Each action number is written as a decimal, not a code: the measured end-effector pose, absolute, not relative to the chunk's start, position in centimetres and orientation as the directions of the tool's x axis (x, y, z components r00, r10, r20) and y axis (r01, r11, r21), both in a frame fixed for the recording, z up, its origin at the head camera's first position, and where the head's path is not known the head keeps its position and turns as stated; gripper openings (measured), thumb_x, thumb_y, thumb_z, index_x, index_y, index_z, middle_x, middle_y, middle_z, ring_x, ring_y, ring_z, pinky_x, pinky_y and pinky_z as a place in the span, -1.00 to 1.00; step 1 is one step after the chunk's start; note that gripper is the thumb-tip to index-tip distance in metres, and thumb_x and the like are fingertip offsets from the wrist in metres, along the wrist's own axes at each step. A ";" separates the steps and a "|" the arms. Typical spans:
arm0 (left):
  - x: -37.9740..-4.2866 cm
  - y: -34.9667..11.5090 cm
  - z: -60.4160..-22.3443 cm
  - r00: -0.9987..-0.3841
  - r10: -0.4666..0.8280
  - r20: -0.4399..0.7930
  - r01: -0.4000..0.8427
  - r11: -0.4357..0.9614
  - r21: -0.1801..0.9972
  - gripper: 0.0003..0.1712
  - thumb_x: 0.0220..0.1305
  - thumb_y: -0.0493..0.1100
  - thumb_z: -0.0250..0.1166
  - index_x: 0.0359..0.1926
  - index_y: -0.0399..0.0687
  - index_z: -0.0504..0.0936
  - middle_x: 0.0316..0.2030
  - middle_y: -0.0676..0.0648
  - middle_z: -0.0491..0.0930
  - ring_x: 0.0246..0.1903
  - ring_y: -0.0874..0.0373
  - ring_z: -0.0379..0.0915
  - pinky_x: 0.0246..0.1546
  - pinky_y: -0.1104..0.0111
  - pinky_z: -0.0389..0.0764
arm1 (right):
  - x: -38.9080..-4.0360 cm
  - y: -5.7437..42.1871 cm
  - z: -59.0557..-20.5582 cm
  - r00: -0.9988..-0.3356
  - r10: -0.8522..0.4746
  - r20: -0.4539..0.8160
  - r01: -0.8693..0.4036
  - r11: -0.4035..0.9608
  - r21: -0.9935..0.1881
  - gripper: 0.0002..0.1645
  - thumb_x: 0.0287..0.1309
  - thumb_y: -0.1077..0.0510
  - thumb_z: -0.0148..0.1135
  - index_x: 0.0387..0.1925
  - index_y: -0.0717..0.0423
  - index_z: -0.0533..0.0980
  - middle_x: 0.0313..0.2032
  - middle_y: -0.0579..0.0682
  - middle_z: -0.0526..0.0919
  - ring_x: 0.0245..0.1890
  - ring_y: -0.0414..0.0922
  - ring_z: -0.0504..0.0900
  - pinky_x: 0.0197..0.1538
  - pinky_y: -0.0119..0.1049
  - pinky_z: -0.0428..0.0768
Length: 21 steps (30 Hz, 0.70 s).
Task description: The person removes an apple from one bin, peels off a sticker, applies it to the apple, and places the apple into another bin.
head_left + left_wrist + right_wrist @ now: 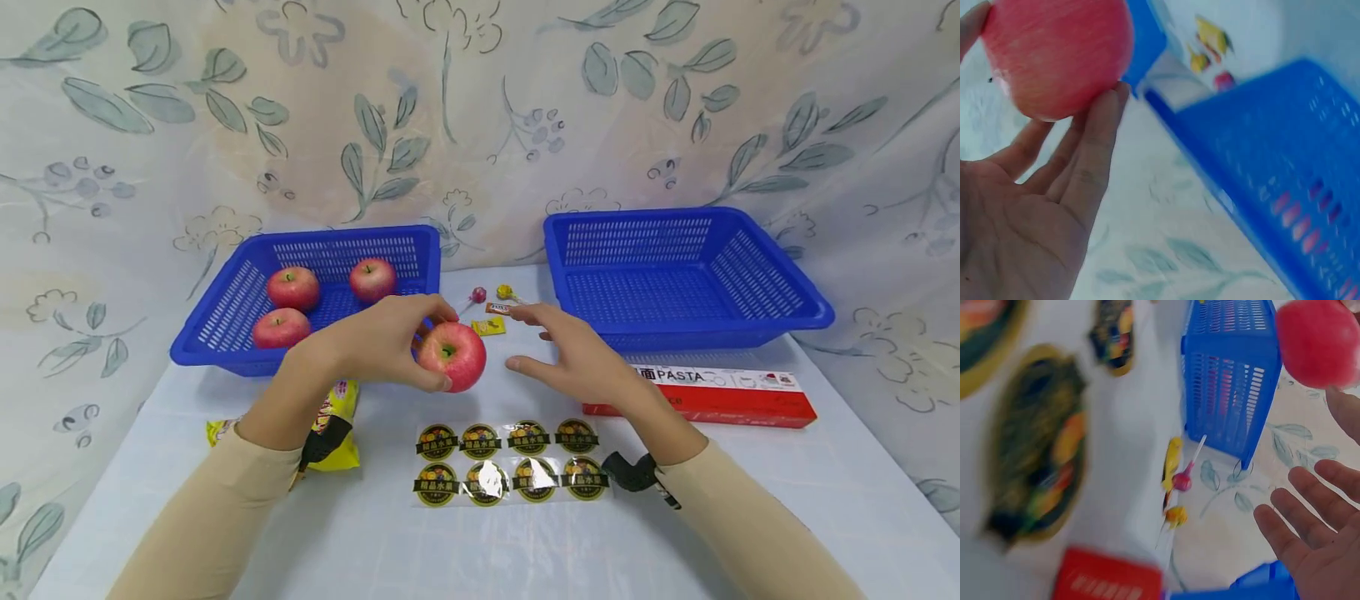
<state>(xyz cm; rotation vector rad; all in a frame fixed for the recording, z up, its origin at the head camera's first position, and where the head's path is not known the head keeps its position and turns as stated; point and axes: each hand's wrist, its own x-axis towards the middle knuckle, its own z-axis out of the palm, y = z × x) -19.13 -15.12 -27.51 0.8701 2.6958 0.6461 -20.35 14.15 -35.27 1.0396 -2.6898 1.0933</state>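
Note:
My left hand (382, 337) holds a red apple (452, 357) above the middle of the table, thumb on the near side and fingers behind. In the left wrist view the fingertips press against the underside of that apple (1060, 56). Just to the right, my right hand (573, 358) hovers with fingers spread and nothing in them; the right wrist view shows its open palm (1329, 544) facing the apple. Below both hands lies a clear sheet of round black-and-gold stickers (510, 462). Three more apples (293, 288) sit in the left blue basket (255, 360).
A second blue basket (690, 339) stands at the back right, with a red and white pasta box (735, 400) before it. Between the baskets lie lollipops (477, 295) and small wrapped candies (489, 326). A yellow snack bag (341, 454) is partly under my left forearm.

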 end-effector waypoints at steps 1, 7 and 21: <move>-19.0 -14.6 -27.9 -0.790 0.606 -0.093 0.504 0.728 0.464 -0.21 0.01 0.08 0.56 0.26 0.02 0.48 0.06 0.09 0.59 0.05 0.19 0.51 0.10 0.22 0.63 | -20.0 14.7 -35.4 -0.774 -0.565 0.284 -0.604 0.526 -0.599 -0.21 0.28 -0.12 0.41 0.41 0.10 0.37 0.35 0.04 0.51 0.33 0.02 0.51 0.25 0.02 0.59; -18.9 -12.1 -30.4 -0.775 0.621 -0.118 0.546 0.752 0.370 -0.20 0.05 0.11 0.52 0.26 -0.07 0.48 -0.01 0.04 0.58 -0.02 0.13 0.48 0.02 0.25 0.61 | -18.1 17.1 -35.9 -0.792 -0.566 0.230 -0.578 0.571 -0.583 -0.23 0.26 -0.10 0.42 0.39 0.10 0.39 0.31 0.03 0.55 0.25 0.01 0.59 0.22 0.00 0.61; -19.6 -9.6 -33.7 -0.775 0.606 -0.182 0.544 0.785 0.297 -0.06 0.23 0.21 0.43 0.43 -0.24 0.33 0.27 -0.19 0.51 0.24 -0.03 0.46 0.33 0.13 0.46 | -16.6 16.8 -37.8 -0.759 -0.629 0.168 -0.573 0.522 -0.632 -0.29 0.29 0.02 0.41 0.36 0.18 0.40 0.21 0.16 0.61 0.09 0.07 0.71 0.13 -0.08 0.68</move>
